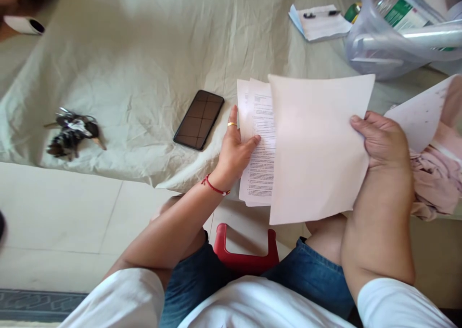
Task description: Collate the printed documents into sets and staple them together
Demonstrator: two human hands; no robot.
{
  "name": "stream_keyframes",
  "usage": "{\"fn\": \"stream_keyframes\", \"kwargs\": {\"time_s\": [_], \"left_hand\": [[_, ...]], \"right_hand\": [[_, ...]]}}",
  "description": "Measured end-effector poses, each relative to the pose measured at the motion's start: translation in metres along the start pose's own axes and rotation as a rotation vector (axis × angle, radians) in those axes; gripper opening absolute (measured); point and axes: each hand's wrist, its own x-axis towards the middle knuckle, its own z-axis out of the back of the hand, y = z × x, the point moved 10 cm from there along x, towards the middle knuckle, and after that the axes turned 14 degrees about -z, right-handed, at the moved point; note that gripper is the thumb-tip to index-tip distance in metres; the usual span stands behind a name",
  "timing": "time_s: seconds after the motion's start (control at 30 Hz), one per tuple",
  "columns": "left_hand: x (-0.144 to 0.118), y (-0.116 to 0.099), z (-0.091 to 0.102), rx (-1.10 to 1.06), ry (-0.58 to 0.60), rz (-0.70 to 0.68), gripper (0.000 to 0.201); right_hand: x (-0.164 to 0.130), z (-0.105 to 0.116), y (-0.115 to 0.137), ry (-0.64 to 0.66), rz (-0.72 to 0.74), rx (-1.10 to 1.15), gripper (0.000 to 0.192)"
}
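My left hand [236, 150] is closed on several printed sheets [262, 169], with its thumb on top of the text and its other fingers mostly hidden beneath. In front of those sheets, my right hand [382, 137] pinches a blank white sheet [317, 150] by its right edge, thumb on top. The blank sheet covers the right part of the printed ones. Just left of my left hand, a dark smartphone [199, 120] lies on the cloth-covered surface [144, 68].
A bunch of keys [74, 133] lies at left. A notepad [325, 23] with a pen stands near a translucent plastic bin [382, 53] at the back right. Pink cloth [436, 174] and another white sheet [420, 116] are at right. Below is a red stool [245, 260].
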Motion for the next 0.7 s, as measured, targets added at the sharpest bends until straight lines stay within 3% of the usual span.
{"fn": "stream_keyframes", "kwargs": {"time_s": [0.27, 0.7], "left_hand": [[-0.0044, -0.0079, -0.0054, -0.167, -0.056, 0.116, 0.049], [-0.0038, -0.0009, -0.0074, -0.264, -0.072, 0.204, 0.041]], "right_hand": [[-0.0020, -0.0022, 0.0007, -0.076, 0.025, -0.050, 0.053], [-0.0012, -0.0037, -0.0018, -0.083, 0.018, -0.036, 0.043]]}}
